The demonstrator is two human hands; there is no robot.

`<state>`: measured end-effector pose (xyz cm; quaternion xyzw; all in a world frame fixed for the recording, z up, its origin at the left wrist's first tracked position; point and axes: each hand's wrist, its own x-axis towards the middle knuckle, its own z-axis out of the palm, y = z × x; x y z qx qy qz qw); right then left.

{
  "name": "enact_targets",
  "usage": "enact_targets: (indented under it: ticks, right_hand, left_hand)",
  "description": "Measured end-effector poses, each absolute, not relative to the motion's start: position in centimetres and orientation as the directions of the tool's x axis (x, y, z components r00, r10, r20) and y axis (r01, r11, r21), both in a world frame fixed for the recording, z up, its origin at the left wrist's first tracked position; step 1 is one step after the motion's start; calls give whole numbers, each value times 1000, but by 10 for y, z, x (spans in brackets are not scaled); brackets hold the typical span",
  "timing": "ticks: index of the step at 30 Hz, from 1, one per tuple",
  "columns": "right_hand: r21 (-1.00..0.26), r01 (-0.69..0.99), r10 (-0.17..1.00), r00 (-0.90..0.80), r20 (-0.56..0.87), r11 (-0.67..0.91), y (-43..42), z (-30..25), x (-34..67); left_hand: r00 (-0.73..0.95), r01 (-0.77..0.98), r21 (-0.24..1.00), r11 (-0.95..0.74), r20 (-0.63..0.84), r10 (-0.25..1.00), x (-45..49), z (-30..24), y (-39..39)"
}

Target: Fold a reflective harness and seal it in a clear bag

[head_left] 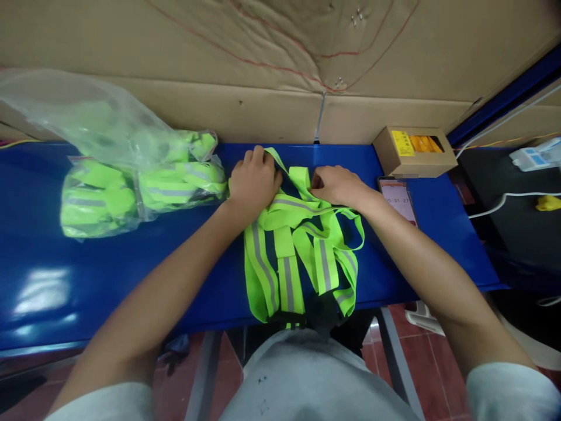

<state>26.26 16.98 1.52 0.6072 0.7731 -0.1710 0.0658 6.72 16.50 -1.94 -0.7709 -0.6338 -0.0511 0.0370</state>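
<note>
A clear plastic bag (109, 158) holds folded neon vests; left hand (254, 181) and right hand (335, 184) both pinch a strappy reflective vest (298, 251) (grey stripes) on the glossy blue table (87, 275).

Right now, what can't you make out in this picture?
Head view:
Left hand and right hand: fingertips curl under, hiding their grip on the reflective vest.
Cardboard box: label blurred.
Phone: screen digits too small.
Plastic bag: crinkled film obscures vest count.

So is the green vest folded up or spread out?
Spread out: the vest lies loose on the blue table, straps fanned apart, lower end over the edge.
</note>
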Motion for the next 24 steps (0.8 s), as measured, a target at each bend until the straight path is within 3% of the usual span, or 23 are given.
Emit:
enact_targets:
  ticks: [5, 10, 14, 18, 21, 24]
  right_hand:
    - [-205, 975, 955, -144, -261, 91, 180, 9, 262]
    - [-393, 874, 885, -398, -241, 287, 199, 2, 267]
    - [-446, 886, 980, -181, -80, 127, 212, 3, 289]
    - [-366, 930, 988, 78, 137, -23, 219, 5, 310]
    - [-348, 937, 981, 96, 170, -31, 222, 4, 312]
    - [-400, 916, 992, 49, 112, 0, 227, 2, 305]
  left_hand:
    - [46, 996, 76, -49, 48, 998, 75, -12, 162]
    - [20, 989, 147, -27, 43, 999, 77, -10, 162]
    - [18, 988, 150, -30, 79, 997, 74, -12, 161]
    - [8, 989, 147, -25, 114, 993, 73, -18, 166]
    - [15, 985, 167, -40, 148, 989, 76, -13, 169]
    - [83, 982, 140, -130, 299, 951, 84, 2, 156]
